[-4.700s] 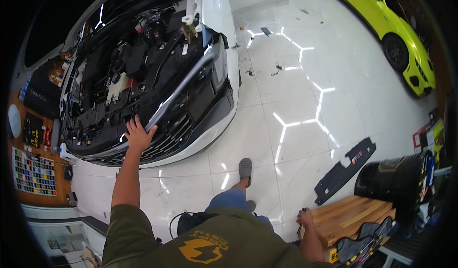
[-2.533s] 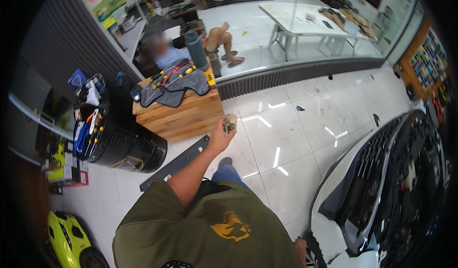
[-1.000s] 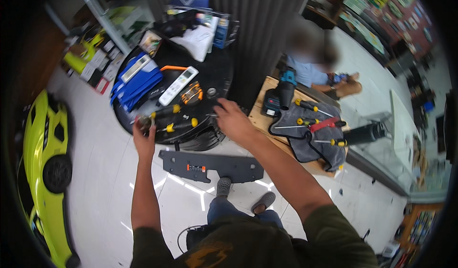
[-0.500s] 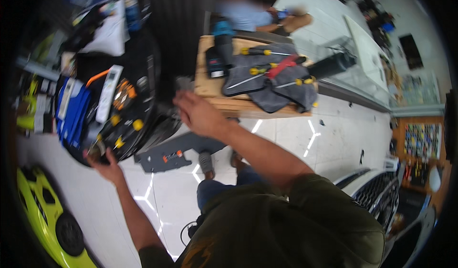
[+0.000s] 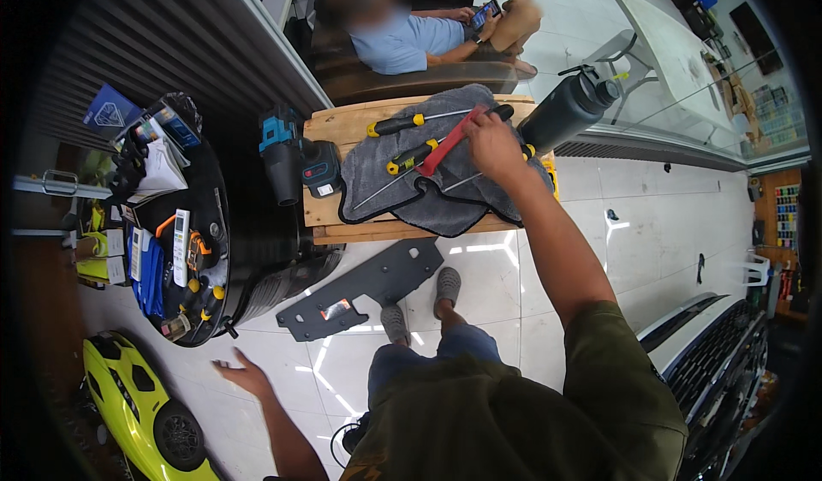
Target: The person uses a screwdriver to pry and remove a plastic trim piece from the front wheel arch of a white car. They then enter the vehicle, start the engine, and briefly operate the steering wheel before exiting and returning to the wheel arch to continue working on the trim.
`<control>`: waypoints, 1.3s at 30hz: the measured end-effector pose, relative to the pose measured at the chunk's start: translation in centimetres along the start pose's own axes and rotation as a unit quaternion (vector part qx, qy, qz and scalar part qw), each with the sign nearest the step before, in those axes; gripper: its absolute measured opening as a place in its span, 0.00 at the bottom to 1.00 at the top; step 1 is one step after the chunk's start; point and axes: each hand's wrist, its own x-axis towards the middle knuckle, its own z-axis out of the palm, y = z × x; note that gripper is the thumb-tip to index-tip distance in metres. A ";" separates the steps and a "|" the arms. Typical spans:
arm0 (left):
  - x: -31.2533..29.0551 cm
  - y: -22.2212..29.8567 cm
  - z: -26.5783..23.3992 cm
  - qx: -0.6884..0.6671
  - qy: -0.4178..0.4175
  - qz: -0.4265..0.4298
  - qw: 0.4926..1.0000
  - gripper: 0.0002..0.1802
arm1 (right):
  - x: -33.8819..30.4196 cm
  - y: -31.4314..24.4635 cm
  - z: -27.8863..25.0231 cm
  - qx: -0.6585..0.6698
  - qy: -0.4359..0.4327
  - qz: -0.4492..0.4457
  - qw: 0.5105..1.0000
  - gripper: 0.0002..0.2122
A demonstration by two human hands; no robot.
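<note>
My right hand (image 5: 497,145) is closed over the upper end of a flat red pry tool (image 5: 443,145), which lies slanted across a grey towel (image 5: 394,171). Around it on the towel are several yellow-and-black screwdrivers (image 5: 398,125); the fingers partly cover one near a black handle. My left hand (image 5: 246,375) hangs above the floor with fingers spread, holding nothing. The nearest thing to it is a small clear jar (image 5: 176,327) at the rim of a round black drum top (image 5: 214,216).
A wooden crate (image 5: 325,130) bears the towel, a teal-and-black cordless power tool (image 5: 287,156) and a dark water bottle (image 5: 565,109). A black panel (image 5: 360,288) lies on the floor by my feet. A person (image 5: 402,40) sits behind the crate. A green toy car (image 5: 141,404) stands at left.
My left hand has left the jar at the drum and drawn back toward me. My right hand has moved right, from the crate's left edge to the red pry tool.
</note>
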 end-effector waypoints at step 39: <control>-16.7 -10.7 -3.4 -0.040 -0.623 -0.169 0.762 0.30 | -5.1 0.4 1.5 -0.029 -0.129 0.009 0.991 0.11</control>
